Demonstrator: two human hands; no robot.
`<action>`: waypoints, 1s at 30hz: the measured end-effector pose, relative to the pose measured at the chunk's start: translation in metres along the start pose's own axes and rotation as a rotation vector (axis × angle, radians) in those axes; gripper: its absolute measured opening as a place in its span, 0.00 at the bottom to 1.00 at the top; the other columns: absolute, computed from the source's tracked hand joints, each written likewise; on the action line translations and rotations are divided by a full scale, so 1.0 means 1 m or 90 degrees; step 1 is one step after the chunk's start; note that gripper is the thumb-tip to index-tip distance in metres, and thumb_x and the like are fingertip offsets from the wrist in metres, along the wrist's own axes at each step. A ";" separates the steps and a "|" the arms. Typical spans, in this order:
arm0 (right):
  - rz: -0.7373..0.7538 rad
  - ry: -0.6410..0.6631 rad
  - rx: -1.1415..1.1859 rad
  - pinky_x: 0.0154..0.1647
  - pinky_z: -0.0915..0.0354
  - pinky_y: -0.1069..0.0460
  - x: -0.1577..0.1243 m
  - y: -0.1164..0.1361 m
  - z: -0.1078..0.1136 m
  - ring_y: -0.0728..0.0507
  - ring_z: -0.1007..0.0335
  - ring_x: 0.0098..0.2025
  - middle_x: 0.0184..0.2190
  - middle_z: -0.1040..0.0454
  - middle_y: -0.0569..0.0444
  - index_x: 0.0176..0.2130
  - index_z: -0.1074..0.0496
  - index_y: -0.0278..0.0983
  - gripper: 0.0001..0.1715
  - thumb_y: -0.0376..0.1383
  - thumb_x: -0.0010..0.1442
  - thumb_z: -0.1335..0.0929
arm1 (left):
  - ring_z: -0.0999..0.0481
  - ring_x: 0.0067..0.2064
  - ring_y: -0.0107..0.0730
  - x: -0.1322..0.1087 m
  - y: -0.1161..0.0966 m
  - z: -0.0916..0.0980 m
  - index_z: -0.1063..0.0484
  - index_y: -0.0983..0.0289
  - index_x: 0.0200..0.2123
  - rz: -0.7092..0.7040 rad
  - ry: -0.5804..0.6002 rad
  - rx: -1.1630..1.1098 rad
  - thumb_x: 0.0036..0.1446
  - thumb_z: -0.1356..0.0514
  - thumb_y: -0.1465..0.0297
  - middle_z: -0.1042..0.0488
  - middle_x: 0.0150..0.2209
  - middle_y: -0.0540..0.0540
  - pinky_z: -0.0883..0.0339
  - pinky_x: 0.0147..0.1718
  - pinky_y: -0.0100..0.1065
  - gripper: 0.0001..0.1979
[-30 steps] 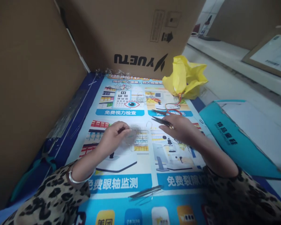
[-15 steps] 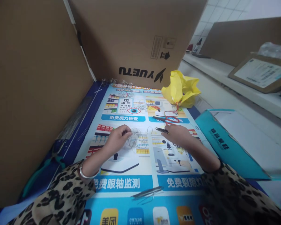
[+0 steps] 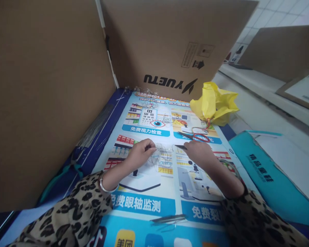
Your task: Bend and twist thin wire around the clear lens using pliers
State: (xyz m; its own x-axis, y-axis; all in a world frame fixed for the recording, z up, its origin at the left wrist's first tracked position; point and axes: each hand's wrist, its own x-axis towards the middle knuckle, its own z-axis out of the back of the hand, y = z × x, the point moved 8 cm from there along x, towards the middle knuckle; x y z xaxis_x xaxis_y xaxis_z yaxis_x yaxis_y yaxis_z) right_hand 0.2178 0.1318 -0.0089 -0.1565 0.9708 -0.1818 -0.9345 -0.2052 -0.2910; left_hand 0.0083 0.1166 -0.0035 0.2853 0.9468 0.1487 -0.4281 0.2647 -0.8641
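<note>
My left hand (image 3: 139, 156) is closed in a pinch on a tangle of thin wire (image 3: 158, 158) that lies on a printed poster (image 3: 154, 192). My right hand (image 3: 199, 154) is closed on a dark pair of tweezers (image 3: 180, 147), whose tip points left toward the wire. The two hands are a short gap apart over the middle of the poster. Both arms wear leopard-print sleeves, and a silver bangle (image 3: 104, 187) sits on the left wrist.
Cardboard walls (image 3: 48, 89) stand at the left and back. A yellow bag (image 3: 216, 103) and red-handled scissors (image 3: 199, 136) lie at the back right. A second pair of tweezers (image 3: 167, 219) lies near me. A teal folder (image 3: 267, 171) lies right; wire bits (image 3: 146, 94) lie by the box.
The view has shifted, so everything sits further right in the frame. My hands have stayed close together on the wire, with the tweezers' tip a little nearer to it.
</note>
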 end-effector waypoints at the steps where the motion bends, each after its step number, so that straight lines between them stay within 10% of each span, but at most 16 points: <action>1: 0.001 -0.006 -0.002 0.29 0.42 0.50 -0.001 0.000 0.000 0.39 0.28 0.36 0.35 0.25 0.43 0.37 0.28 0.35 0.18 0.37 0.61 0.43 | 0.34 0.28 0.25 0.000 0.000 0.000 0.34 0.63 0.27 0.000 0.000 -0.003 0.53 0.45 0.70 0.33 0.25 0.47 0.42 0.28 0.26 0.04; 10: -0.012 -0.109 0.023 0.25 0.49 0.53 -0.008 0.005 0.000 0.44 0.29 0.34 0.32 0.25 0.52 0.35 0.29 0.40 0.17 0.44 0.62 0.42 | 0.34 0.28 0.24 -0.002 0.000 -0.003 0.34 0.64 0.28 0.001 -0.001 -0.005 0.53 0.45 0.71 0.33 0.25 0.47 0.41 0.29 0.26 0.03; 18: 0.078 -0.528 0.053 0.31 0.47 0.53 -0.045 0.012 0.039 0.47 0.33 0.30 0.26 0.27 0.54 0.35 0.28 0.37 0.11 0.40 0.59 0.36 | 0.35 0.29 0.25 -0.003 -0.007 -0.002 0.35 0.64 0.29 -0.023 -0.018 0.038 0.50 0.45 0.75 0.32 0.30 0.50 0.41 0.29 0.28 0.02; 30: 0.155 -0.586 0.042 0.31 0.49 0.51 -0.044 0.031 0.041 0.47 0.39 0.28 0.21 0.31 0.56 0.33 0.27 0.37 0.07 0.37 0.57 0.35 | 0.34 0.26 0.22 -0.003 -0.001 -0.010 0.38 0.63 0.28 0.027 0.010 -0.005 0.50 0.46 0.76 0.26 0.35 0.50 0.41 0.27 0.26 0.03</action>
State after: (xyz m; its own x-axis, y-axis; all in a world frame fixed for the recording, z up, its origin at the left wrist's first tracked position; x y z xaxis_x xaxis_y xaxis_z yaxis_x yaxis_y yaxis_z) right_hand 0.1829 0.0877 0.0282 -0.5126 0.6247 0.5890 -0.8550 -0.4339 -0.2839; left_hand 0.0167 0.1113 -0.0078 0.2802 0.9543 0.1041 -0.4337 0.2225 -0.8732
